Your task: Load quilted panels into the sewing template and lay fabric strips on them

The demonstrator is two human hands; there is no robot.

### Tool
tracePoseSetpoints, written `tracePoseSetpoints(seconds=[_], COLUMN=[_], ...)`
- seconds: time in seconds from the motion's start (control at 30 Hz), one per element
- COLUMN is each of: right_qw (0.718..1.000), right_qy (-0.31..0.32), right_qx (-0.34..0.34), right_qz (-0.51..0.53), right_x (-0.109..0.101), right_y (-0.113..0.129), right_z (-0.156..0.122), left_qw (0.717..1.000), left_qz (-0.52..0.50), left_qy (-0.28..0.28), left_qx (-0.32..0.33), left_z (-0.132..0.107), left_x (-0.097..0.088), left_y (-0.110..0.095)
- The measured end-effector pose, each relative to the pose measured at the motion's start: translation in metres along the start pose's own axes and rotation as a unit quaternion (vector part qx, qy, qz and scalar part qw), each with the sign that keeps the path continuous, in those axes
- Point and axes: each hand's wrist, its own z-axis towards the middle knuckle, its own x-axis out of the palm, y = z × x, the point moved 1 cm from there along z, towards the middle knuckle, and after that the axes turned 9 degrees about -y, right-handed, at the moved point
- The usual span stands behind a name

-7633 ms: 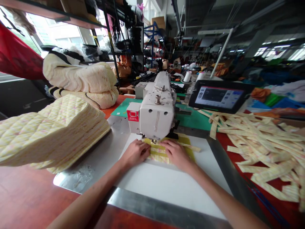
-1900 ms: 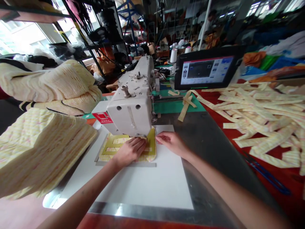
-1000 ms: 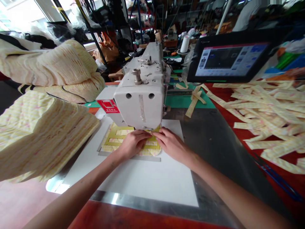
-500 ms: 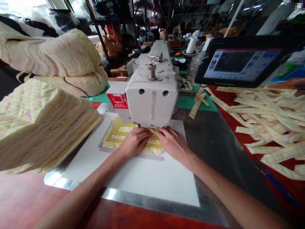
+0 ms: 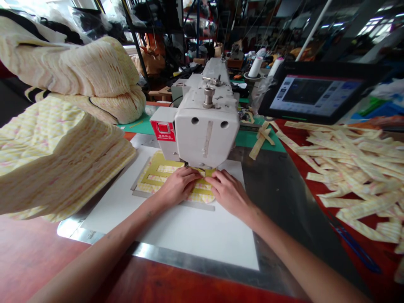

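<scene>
Under the presser foot of a white industrial sewing machine head [image 5: 205, 130] lies a quilted pale-yellow fabric piece [image 5: 158, 185] with olive-yellow strips sewn or laid on it in a frame shape. My left hand [image 5: 178, 186] and my right hand [image 5: 229, 194] press on it side by side, fingertips nearly meeting just in front of the needle. A thin metal straightedge [image 5: 176, 200] runs along the near edge of the piece. The needle itself is hidden by the machine and my fingers.
The piece sits on a white board [image 5: 195, 240] set in a metal-edged red table [image 5: 44, 256]. A stack of quilted pads [image 5: 53, 158] stands left, a pile of cut quilted strips [image 5: 353, 168] right, with a touchscreen panel [image 5: 312, 96] behind them.
My right hand has moved from beside the fabric onto it, next to my left hand. The view has swung slightly; the fabric stays under the needle.
</scene>
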Motion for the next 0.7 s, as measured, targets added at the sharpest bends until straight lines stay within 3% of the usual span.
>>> tracePoseSetpoints(seconds=[0.2,0.5,0.7], right_qw=[1.0,0.999,0.999], right_qy=[-0.007,-0.027,-0.045], right_qx=[-0.002,0.01,-0.002], right_qz=[-0.022,-0.022,-0.009], right_x=[0.0,-0.004,0.0], right_y=[0.002,-0.013,-0.021], right_z=[-0.001,-0.012,-0.005], left_qw=[1.0,0.996,0.994], left_qz=[-0.029,0.06,0.057], left_qy=[0.006,-0.065,-0.094], left_qx=[0.005,0.021,0.002], left_z=[-0.004,0.0,0.004], left_x=[-0.005,0.007,0.012], left_y=[0.0,-0.015,-0.006])
